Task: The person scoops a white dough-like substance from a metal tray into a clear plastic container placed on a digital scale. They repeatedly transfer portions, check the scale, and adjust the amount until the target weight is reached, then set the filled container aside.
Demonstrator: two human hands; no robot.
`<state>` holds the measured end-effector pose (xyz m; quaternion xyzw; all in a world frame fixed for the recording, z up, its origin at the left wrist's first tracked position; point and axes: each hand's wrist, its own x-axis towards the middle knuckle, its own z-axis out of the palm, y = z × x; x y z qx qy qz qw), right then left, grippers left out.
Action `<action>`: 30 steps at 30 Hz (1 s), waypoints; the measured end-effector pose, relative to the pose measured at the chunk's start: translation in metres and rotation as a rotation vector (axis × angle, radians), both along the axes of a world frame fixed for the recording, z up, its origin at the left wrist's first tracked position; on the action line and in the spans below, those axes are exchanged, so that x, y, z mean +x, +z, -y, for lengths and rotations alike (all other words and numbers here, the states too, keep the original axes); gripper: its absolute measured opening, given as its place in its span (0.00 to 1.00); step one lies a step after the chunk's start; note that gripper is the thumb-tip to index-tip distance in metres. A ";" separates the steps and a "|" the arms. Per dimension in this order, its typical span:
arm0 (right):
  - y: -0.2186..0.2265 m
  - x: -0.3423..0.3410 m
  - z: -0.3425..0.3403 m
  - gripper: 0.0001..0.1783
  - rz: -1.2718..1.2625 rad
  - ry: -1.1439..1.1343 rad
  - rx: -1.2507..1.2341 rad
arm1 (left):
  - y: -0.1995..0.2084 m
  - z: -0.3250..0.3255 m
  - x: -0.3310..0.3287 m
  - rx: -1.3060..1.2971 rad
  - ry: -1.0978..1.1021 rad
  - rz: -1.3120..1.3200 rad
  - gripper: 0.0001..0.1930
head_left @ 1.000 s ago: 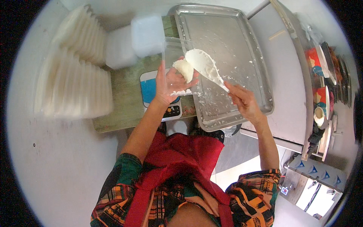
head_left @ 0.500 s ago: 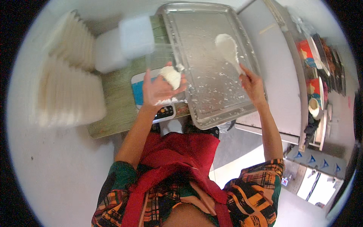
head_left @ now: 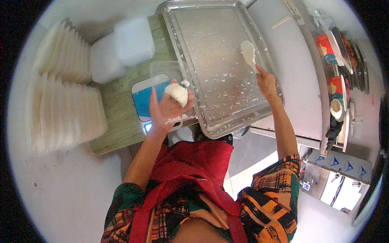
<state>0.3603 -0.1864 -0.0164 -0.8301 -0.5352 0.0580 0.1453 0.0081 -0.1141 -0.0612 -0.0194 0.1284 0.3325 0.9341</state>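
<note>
My left hand (head_left: 159, 111) supports a clear plastic tub (head_left: 157, 72) from below, its fingers showing through the tub. A rounded lump of white rice (head_left: 177, 94) sits inside, with loose bits at the near end. Beneath and left of the tub is a blue and white scale (head_left: 142, 101), partly hidden. My right hand (head_left: 266, 84) is closed around the handle of a white rice paddle (head_left: 248, 53), held over the right part of a large metal tray (head_left: 206, 30). White grains are scattered across the tray.
On the left stand stacks of white translucent containers (head_left: 67, 111) and more tubs (head_left: 134, 40) on the green board (head_left: 115, 135). A pale cabinet top (head_left: 289, 73) lies right of the tray; a rack with red packages (head_left: 336, 87) stands beyond.
My left hand and the tub have moved slightly left and down, and the tub shows more clearly. The paddle in my right hand has shifted a little right and down over the tray.
</note>
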 end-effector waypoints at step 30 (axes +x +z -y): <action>-0.025 -0.120 -0.238 0.23 -0.711 0.140 0.294 | 0.000 -0.004 0.012 -0.243 -0.035 0.118 0.35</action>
